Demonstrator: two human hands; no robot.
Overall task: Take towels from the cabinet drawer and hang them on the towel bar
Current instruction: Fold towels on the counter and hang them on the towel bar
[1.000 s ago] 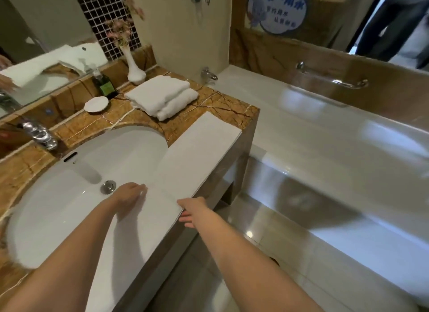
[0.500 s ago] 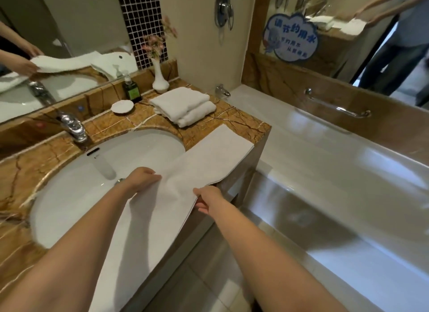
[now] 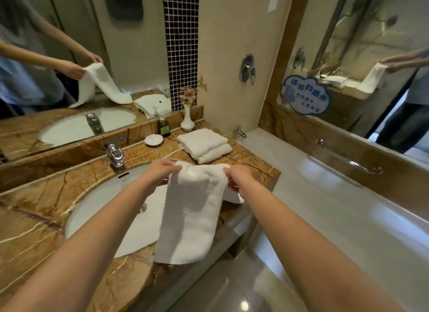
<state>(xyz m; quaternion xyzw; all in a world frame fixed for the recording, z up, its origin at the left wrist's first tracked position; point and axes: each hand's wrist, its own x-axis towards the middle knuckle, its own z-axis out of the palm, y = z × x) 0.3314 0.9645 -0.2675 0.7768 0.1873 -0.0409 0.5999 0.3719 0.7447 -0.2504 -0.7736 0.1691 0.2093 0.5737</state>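
White terry towel [image 3: 192, 209] hangs closest to me, its lower hem reaching the front edge of the table [image 3: 34, 219] at 6 o'clock. Its top edge is pinched at both corners: left hand [image 3: 160, 172] on one, right hand [image 3: 239, 178] on the other, fingers curled into the cloth. The basin [image 3: 104, 209] lies under it toward 9 o'clock. If the hem drags there I judge it could pick up water, though I cannot tell whether the bowl is wet.

Beyond the hands, at 12 o'clock, the folded towels [image 3: 204, 144] sit stacked, with the soap dish [image 3: 153, 140], green bottle [image 3: 163, 127] and vase [image 3: 187, 120] behind them toward 11 — a wide swing of loose cloth could topple that slim vase.

Farthest, at 2 o'clock, the chrome bar [image 3: 348, 158] on the wall behind the tub [image 3: 325, 219] is probably my target. Reaching it means stretching across the tub — one corner slipping would drop the towel in.
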